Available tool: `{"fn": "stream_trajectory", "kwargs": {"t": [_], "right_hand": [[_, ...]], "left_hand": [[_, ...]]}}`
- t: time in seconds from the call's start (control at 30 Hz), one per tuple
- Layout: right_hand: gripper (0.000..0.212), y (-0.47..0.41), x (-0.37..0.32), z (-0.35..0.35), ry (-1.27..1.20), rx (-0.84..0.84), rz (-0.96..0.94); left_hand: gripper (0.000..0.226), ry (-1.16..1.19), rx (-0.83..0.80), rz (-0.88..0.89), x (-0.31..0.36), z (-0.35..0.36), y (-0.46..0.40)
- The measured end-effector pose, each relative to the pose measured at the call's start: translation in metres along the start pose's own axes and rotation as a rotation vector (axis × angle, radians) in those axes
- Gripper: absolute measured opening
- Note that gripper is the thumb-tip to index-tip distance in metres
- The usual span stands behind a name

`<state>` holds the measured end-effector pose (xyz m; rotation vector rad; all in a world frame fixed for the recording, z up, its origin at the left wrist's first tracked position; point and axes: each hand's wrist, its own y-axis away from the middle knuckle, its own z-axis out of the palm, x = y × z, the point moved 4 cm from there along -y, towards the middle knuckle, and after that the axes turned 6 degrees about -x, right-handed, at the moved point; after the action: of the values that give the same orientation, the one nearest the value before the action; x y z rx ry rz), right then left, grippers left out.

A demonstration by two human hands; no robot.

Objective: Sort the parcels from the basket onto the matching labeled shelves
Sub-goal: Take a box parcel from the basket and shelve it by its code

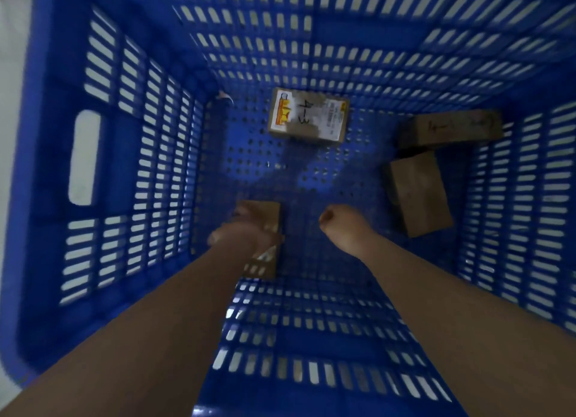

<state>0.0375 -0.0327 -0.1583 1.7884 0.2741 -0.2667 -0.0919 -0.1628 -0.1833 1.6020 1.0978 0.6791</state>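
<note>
I look down into a deep blue slatted basket [131,173]. Both my arms reach to its floor. My left hand [241,232] grips a small brown parcel [265,217] near the front wall, fingers curled over its left edge. My right hand [338,225] hovers over the bare floor with its fingers curled under, holding nothing. A parcel marked "4-3" [307,115] with a printed label lies at the back. Two plain brown parcels sit at the right: one [452,128] against the far right corner, one [419,193] in front of it.
The basket's walls rise steeply on all sides and box in both arms. A handle slot [84,158] opens in the left wall. A strip of pale floor [12,42] shows outside at the far left.
</note>
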Motion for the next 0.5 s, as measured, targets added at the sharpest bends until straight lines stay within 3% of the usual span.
{"fn": "stream_trajectory", "kwargs": {"t": [0.07, 0.17, 0.3, 0.4, 0.47, 0.5], "right_hand": [[0.023, -0.01, -0.002, 0.001, 0.0, -0.012, -0.001], [0.025, -0.018, -0.001, -0.001, -0.021, -0.034, 0.015], [0.019, -0.008, 0.003, -0.004, -0.062, -0.041, 0.007], [0.024, 0.012, 0.001, -0.011, -0.1, -0.003, -0.007], [0.027, 0.031, -0.006, -0.018, -0.117, 0.011, -0.003], [0.024, 0.041, -0.011, -0.023, -0.15, 0.015, 0.004]], "left_hand": [[0.126, 0.125, 0.028, -0.017, 0.008, 0.01, -0.006], [0.111, 0.265, 0.077, -0.061, 0.014, 0.016, -0.004], [0.109, 0.58, 0.11, 0.036, 0.008, 0.011, -0.001], [0.067, 0.989, 0.085, 0.228, 0.007, -0.014, 0.025], [0.026, 1.229, -0.028, 0.278, 0.008, -0.035, 0.052], [0.016, 1.325, -0.122, 0.281, 0.011, -0.045, 0.071]]}}
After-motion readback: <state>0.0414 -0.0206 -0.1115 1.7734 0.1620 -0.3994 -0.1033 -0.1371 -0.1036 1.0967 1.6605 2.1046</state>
